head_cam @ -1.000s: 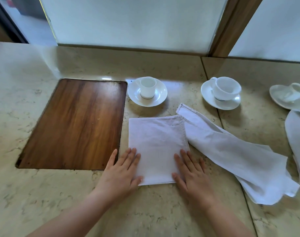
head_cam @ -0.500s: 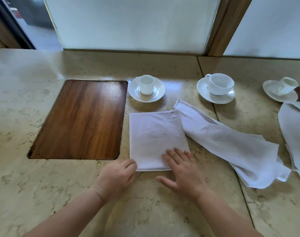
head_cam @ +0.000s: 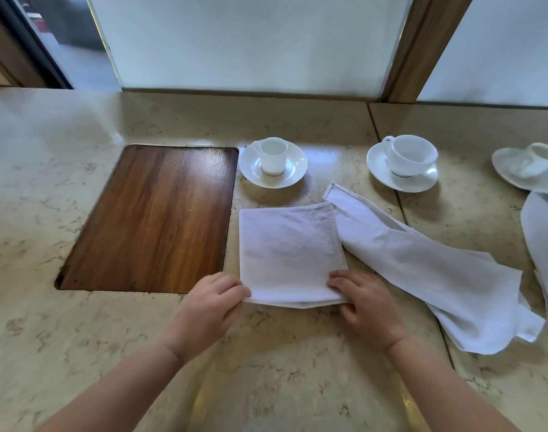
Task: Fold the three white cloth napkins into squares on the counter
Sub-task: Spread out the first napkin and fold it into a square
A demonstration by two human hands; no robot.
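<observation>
White folded napkin (head_cam: 289,254) lies beside the wooden board (head_cam: 154,216); left hand (head_cam: 211,302) and right hand (head_cam: 364,302), flat a second ago, now pinch its near corners, probably to move it.

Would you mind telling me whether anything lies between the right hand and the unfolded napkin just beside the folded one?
Nothing visible does. The right hand pinches the folded napkin at its near right corner, and the unfolded napkin lies directly to its right on bare counter. The cups sit farther back.
</observation>
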